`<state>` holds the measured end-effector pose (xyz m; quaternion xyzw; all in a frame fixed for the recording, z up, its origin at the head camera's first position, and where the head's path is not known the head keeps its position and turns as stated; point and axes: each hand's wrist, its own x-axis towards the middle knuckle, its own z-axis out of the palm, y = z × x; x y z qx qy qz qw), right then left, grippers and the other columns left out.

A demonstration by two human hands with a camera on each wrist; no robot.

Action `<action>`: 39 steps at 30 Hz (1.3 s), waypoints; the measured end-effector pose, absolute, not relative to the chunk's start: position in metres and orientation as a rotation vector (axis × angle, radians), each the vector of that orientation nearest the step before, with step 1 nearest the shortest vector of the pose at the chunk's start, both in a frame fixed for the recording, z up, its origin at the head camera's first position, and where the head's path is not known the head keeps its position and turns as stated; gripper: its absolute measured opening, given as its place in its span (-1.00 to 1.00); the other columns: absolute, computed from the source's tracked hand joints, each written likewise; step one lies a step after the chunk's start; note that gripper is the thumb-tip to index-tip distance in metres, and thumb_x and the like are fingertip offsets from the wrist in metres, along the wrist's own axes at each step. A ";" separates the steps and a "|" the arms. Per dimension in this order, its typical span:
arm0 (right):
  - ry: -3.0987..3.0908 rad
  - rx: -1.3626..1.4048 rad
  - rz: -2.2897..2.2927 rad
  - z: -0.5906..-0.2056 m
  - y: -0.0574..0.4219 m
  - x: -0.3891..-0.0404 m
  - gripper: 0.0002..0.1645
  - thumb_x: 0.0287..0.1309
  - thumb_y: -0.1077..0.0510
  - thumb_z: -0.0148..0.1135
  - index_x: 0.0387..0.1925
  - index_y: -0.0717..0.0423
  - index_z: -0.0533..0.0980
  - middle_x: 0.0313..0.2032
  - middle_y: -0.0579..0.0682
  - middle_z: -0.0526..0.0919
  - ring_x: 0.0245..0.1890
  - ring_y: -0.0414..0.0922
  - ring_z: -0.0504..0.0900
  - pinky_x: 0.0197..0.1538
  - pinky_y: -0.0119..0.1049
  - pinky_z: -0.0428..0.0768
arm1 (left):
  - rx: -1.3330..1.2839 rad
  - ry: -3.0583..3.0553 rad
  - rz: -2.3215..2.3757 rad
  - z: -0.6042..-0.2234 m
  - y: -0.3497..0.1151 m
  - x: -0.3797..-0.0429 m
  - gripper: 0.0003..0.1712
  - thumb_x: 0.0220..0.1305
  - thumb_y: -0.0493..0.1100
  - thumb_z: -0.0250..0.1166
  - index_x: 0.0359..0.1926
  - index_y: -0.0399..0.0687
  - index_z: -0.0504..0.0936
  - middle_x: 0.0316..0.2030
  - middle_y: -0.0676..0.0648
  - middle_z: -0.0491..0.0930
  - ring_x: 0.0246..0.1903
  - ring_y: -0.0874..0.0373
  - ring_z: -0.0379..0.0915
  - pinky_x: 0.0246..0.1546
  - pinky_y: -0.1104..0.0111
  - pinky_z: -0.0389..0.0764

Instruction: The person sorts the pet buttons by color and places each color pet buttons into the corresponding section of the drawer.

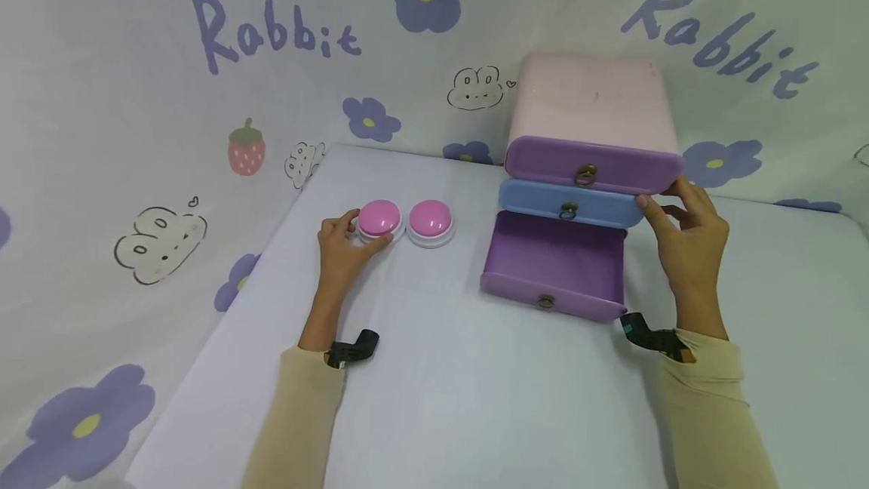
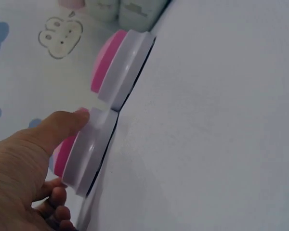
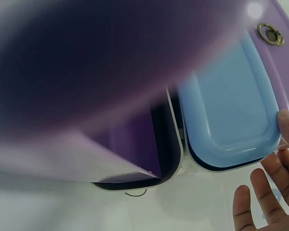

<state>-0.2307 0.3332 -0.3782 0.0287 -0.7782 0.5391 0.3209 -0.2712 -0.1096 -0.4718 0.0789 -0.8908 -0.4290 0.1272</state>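
Observation:
My left hand [image 1: 342,251] holds a round pink push button with a white base [image 1: 379,217], thumb on its near side and fingers at its left. A matching pink push button [image 1: 431,218] stands right beside it. In the left wrist view the thumb lies against the held button's white base [image 2: 89,149]. My right hand [image 1: 692,240] grips the right front corner of a small drawer cabinet [image 1: 591,96], thumb at the end of the blue middle drawer [image 1: 577,203]. The purple bottom drawer [image 1: 553,255] is pulled out, with nothing visible inside.
The top drawer has a purple front [image 1: 543,159] with a brass ring pull [image 1: 585,175]. A white cloth covers the table [image 1: 434,383], and a printed curtain [image 1: 285,96] hangs behind. The pulled-out drawer blurs across much of the right wrist view.

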 end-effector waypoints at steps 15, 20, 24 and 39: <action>-2.015 0.097 1.422 -0.398 0.351 -0.248 -0.38 -0.02 0.25 0.35 0.11 -0.21 0.46 -0.08 0.00 0.56 -0.05 -0.16 0.46 -0.08 -0.41 0.45 | 0.298 -2.482 -1.251 -0.471 -0.106 -0.266 0.07 -0.28 0.26 0.48 0.26 -0.13 0.35 -0.22 -0.09 0.23 -0.15 0.12 0.19 -0.15 0.30 0.32; -2.027 0.106 1.419 -0.396 0.349 -0.246 -0.40 -0.01 0.24 0.35 0.10 -0.20 0.48 -0.11 -0.01 0.56 -0.06 -0.15 0.45 -0.07 -0.38 0.46 | 0.275 -2.387 -1.300 -0.469 -0.105 -0.262 0.04 -0.28 0.22 0.50 0.25 -0.11 0.36 -0.24 -0.06 0.23 -0.18 0.12 0.20 -0.18 0.32 0.28; -2.026 0.121 1.425 -0.386 0.343 -0.239 -0.41 0.00 0.27 0.34 0.11 -0.13 0.48 -0.12 0.02 0.55 -0.07 -0.12 0.45 -0.06 -0.37 0.47 | 0.227 -2.327 -1.326 -0.464 -0.100 -0.259 0.01 -0.24 0.18 0.50 0.25 -0.10 0.35 -0.24 -0.04 0.25 -0.18 0.11 0.19 -0.18 0.33 0.25; -1.986 0.180 1.454 -0.379 0.344 -0.234 -0.40 -0.01 0.32 0.32 0.12 -0.04 0.47 -0.16 0.08 0.55 -0.09 -0.15 0.47 -0.08 -0.36 0.47 | -0.130 -2.250 -1.466 -0.449 -0.034 -0.245 -0.10 -0.24 0.06 0.54 0.20 -0.04 0.43 -0.24 -0.05 0.32 -0.20 0.16 0.22 -0.26 0.27 0.23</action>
